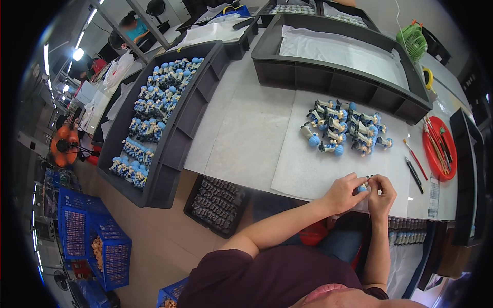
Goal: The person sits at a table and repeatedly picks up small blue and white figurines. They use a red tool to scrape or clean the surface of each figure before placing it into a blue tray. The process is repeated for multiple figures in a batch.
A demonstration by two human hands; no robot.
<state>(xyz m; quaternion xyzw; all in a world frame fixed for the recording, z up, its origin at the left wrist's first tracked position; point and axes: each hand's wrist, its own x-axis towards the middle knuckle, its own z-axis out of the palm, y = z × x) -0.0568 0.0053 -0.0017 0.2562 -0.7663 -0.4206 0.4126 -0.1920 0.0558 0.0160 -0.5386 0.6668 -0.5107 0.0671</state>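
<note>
Close to the table's front edge, my left hand (343, 195) is closed round a small figurine (362, 188) with a light-blue head. My right hand (381, 196) meets it from the other side, its fingers pinched at the figurine. Whether a thin tool is also in those fingers is too small to make out. Just beyond my hands, a pile of similar figurines (336, 123), blue-capped with white and dark-blue bodies, lies on a white sheet (287, 154).
A grey tray (174, 164) with rows of figurines stands left; another grey tray (328, 77), lined with white sheeting, stands behind the pile. At right are a red dish (432, 154) of brushes, a red brush (416, 156) and a black pen-like tool (414, 174). Blue crates (118, 256) sit on the floor.
</note>
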